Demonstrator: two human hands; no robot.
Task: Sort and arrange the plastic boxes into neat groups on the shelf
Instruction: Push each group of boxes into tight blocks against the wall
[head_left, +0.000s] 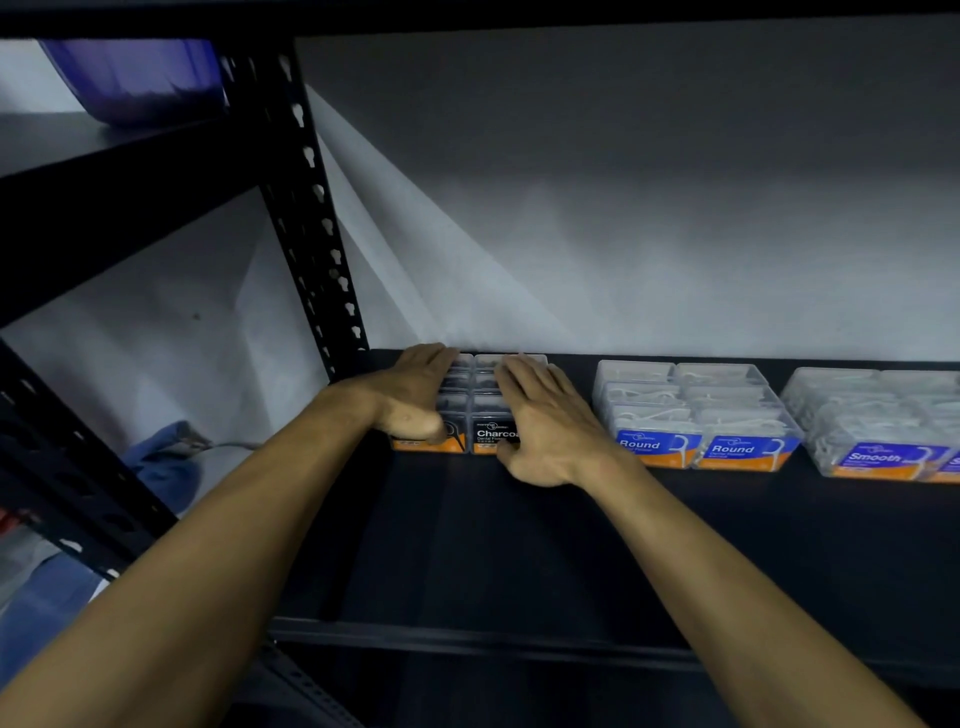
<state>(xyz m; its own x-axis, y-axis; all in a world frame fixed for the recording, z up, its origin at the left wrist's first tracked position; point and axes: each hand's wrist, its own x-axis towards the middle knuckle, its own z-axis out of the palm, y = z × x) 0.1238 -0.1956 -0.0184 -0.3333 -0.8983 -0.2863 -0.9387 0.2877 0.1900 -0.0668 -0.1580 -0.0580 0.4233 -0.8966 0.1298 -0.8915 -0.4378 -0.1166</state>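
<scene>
Charcoal boxes (493, 410) lay between both grips, long axis running toward wall. Left hand (415, 395) and right hand (545, 421) flat, fingers straight, pressing block's flanks on shelf (519, 545).

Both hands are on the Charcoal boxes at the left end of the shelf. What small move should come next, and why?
Probably squeeze the Charcoal group square and lift off. The left hand lies flat against its left side, the right hand flat on its right. The Round group and Smooth group already sit in tidy blocks on the shelf.
</scene>
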